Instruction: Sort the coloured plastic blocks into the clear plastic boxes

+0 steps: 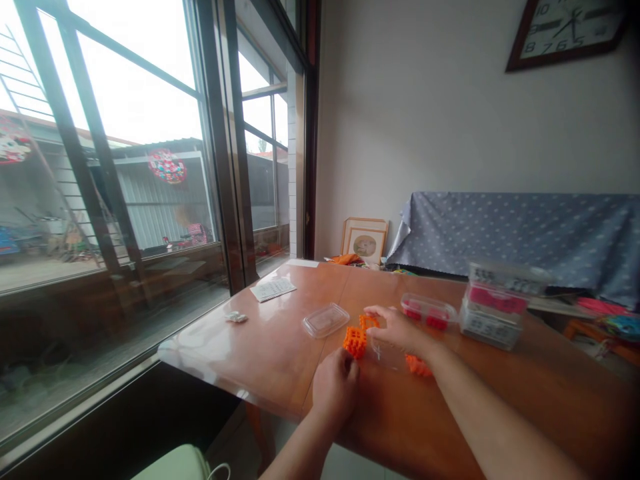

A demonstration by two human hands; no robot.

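My left hand (336, 381) is closed at the lower edge of an orange lattice-like plastic block (355, 341), holding it just above the table. Pinched in the fingers of my right hand (397, 327) is a smaller orange openwork plastic piece (368, 321), right beside the block's upper right side. I cannot make out whether the two orange parts touch. Under my right wrist lies a heap of loose orange pieces (418, 365), partly hidden by the forearm. Some thin whitish bits (379, 351) lie on the table between my hands.
A clear plastic lid (326, 321) lies left of the hands on the brown table (280, 340). Behind my right hand stands a clear tub with red pieces (429, 313); stacked clear boxes (493, 327) stand farther right. A folded paper (273, 289) and small white packets (236, 317) lie left.
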